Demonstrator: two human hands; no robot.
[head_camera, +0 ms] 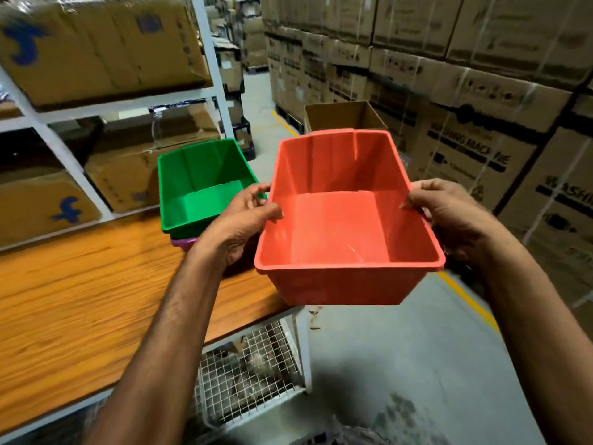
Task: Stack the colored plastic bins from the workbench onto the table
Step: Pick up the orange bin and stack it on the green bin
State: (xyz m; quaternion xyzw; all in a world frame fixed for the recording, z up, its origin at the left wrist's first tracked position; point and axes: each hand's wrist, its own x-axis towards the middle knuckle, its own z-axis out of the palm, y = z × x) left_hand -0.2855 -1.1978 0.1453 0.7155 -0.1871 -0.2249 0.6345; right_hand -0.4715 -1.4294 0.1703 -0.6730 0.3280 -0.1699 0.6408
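Red plastic filled the centre of the head view: an empty red bin (346, 226), mouth up, was held off the surface between both hands. The left hand (244, 220) gripped the rim of its left long wall, thumb curled inside, and the right hand (449, 213) pinched the opposite rim in the same way. The bin's long axis ran from lower frame to upper frame, away from the person, so the hands sat across its short span. It hung past the right end of the wooden workbench (80, 300), partly over the grey floor (401, 348).

Left of centre, a green bin (199, 181) sat nested in a purple bin (183, 242) on the workbench, just beside the left hand, the nearer one. No destination table showed, so which way to carry could not be judged.
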